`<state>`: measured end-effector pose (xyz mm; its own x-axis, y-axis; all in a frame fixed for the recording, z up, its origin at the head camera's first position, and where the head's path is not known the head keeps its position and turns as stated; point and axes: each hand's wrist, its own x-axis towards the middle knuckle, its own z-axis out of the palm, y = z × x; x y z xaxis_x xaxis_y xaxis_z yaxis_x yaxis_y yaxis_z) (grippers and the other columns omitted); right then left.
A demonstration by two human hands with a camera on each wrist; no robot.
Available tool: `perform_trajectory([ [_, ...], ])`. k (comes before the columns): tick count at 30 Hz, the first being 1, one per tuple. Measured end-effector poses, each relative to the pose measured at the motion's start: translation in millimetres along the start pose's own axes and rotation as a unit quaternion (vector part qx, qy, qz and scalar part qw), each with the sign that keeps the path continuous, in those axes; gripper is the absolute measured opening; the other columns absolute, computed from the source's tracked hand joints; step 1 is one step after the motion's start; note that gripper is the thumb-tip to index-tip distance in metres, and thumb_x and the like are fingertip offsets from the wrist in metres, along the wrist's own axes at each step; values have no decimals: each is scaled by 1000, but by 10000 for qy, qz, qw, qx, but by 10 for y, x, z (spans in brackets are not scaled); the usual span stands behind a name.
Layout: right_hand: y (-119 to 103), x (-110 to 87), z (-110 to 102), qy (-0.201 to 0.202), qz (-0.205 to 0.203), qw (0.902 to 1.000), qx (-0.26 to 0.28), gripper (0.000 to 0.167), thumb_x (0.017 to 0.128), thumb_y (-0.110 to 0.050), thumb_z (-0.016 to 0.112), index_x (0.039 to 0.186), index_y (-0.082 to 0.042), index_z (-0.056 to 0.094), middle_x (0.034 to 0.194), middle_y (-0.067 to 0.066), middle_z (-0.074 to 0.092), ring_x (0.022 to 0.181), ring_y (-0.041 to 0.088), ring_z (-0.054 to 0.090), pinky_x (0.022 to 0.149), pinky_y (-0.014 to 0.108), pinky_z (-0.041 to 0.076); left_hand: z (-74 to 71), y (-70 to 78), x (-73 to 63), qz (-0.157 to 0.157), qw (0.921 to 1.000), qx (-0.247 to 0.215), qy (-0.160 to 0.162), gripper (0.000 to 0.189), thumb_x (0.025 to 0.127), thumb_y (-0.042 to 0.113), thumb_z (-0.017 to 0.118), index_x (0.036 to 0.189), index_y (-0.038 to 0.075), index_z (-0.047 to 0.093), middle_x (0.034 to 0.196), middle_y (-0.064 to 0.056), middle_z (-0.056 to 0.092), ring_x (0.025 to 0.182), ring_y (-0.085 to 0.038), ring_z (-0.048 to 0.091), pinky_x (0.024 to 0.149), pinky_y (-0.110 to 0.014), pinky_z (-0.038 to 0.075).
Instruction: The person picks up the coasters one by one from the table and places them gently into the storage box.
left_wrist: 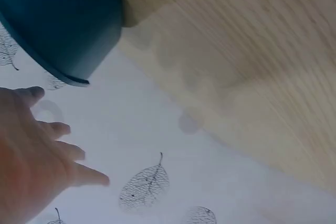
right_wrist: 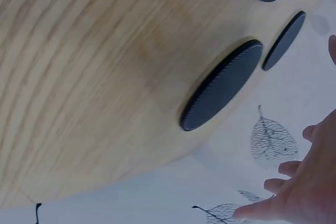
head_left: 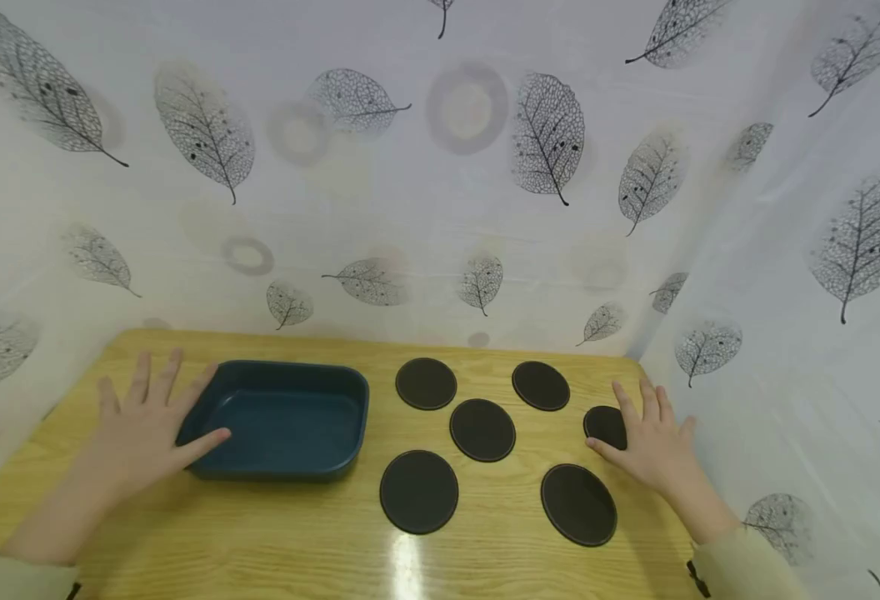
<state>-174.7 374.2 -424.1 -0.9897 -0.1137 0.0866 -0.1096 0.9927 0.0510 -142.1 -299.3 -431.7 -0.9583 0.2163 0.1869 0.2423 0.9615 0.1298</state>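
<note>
A dark blue rectangular tray (head_left: 282, 471) with raised walls rests on the left part of the wooden table. My left hand (head_left: 143, 429) hovers by its left end, fingers spread, thumb over the near left corner in the head view. In the left wrist view, the tray's wall (left_wrist: 79, 30) rises close to the spread left hand (left_wrist: 37, 156). Several round black coasters lie flat to the right. My right hand (head_left: 650, 437), fingers spread and holding nothing, overlaps the rightmost coaster (head_left: 603, 425). The right wrist view has that hand (right_wrist: 310, 182) apart from a stitched-edge coaster (right_wrist: 223, 85).
Other coasters lie spread out: one at the back (head_left: 426, 383), one in the middle (head_left: 482, 429), one near the front (head_left: 419, 492). The wooden table (head_left: 297, 542) ends at a white leaf-patterned curtain (head_left: 425, 208) behind and at both sides.
</note>
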Motion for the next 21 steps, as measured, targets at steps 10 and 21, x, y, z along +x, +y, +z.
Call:
perform_trajectory([
  [10,175,50,166,-69,-159,9996,240,109,90,-72,67,166,-4,29,164,42,23,145,69,30,108,88,30,115,-240,-21,827,9958,169,357,101,97,62,66,172,15,18,178,-25,2,165,-40,-16,129,-65,-19],
  [21,274,62,347,-129,-460,9965,685,98,92,-62,72,161,0,38,154,46,37,135,71,42,100,83,42,213,-289,3,1304,9897,439,386,105,97,58,68,171,5,14,180,-12,1,160,-7,-27,127,-28,-26],
])
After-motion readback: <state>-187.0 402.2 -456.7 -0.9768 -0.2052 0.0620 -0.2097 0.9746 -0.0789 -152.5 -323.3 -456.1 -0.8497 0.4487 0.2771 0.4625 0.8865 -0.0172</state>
